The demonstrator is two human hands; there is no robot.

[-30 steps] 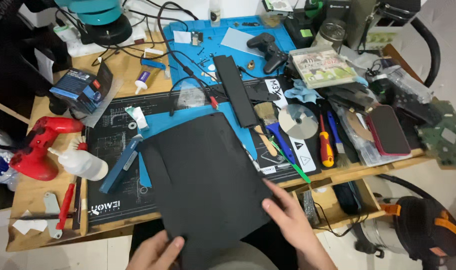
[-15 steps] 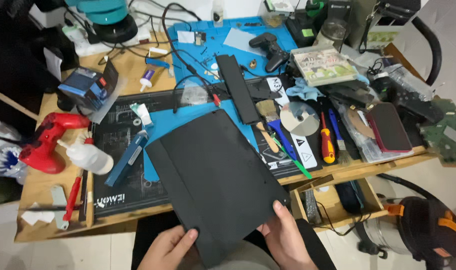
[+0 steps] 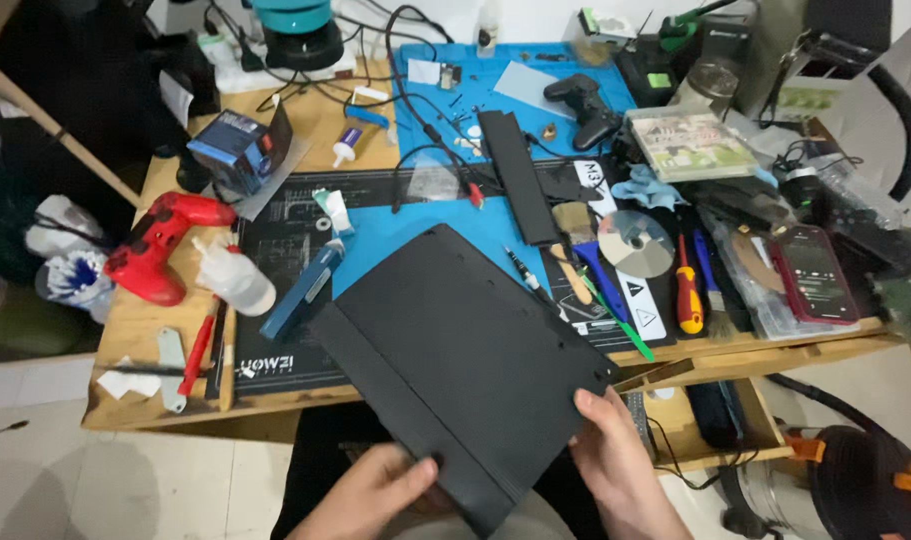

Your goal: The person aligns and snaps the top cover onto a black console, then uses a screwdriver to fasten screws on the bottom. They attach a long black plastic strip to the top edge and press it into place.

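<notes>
Wood makes up our desk (image 3: 155, 400), and it is packed with tools on a blue mat (image 3: 405, 225). Our left hand (image 3: 370, 490) curls its fingers up onto the near corner of the big black panel (image 3: 455, 350), with the thumb on top, so it is pinching that corner. Our right hand (image 3: 615, 455) wraps the right edge, fingers bent over the rim near the small notch there, gripping it too. Both wrists come up from the bottom of the view, palms turned in toward each other, and the arms stay low over our lap. We hold the panel tilted, its far corner over the mat and its near half hanging past the desk edge. We think the far corner could bump the blue box (image 3: 300, 290) or the thin black pen (image 3: 523, 275) just beside it and push them along. A shiny disc (image 3: 635, 243) and a red screwdriver (image 3: 683, 290) lie near the right side, and a wide swing could knock them. Since we hold only two spots, the flat panel might also slip and drop to the floor.
</notes>
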